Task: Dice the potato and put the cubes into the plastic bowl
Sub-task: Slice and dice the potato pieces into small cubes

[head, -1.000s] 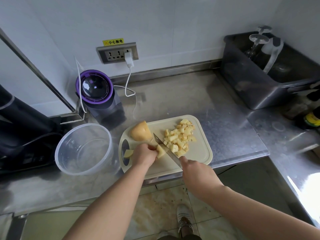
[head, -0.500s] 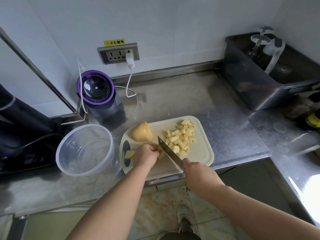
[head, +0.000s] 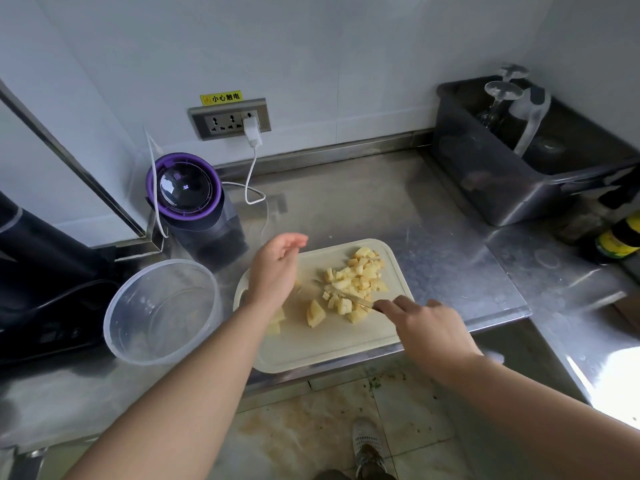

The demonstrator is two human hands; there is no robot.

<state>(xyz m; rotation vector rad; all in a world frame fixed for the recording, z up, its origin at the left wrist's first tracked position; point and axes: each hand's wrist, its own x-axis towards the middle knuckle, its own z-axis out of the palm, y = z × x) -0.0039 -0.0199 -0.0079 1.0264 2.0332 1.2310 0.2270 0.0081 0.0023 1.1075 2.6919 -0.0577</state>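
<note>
A cream cutting board (head: pixel 398 327) lies on the steel counter. On its far right part sits a heap of yellow potato cubes (head: pixel 360 275). A larger potato chunk (head: pixel 316 313) lies nearer the board's middle, with smaller pieces (head: pixel 277 320) beside my left forearm. My right hand (head: pixel 426 323) grips a knife (head: pixel 349 298) whose blade lies flat against the near side of the heap. My left hand (head: pixel 277 268) hovers open over the board's left end and hides what lies beneath it. The clear plastic bowl (head: pixel 138 344) stands left of the board and holds nothing.
A purple-rimmed appliance (head: pixel 188 192) stands behind the bowl, its white cable running to the wall socket (head: pixel 230 119). A dark bin (head: pixel 502 188) with glassware sits at the back right, bottles (head: pixel 620 237) beside it. A black appliance (head: pixel 45 271) is at the left edge.
My left hand let go of the potato piece and lifted up, open, toward the board's far left. My right hand turned the knife flat and swept it right against the cube heap.
</note>
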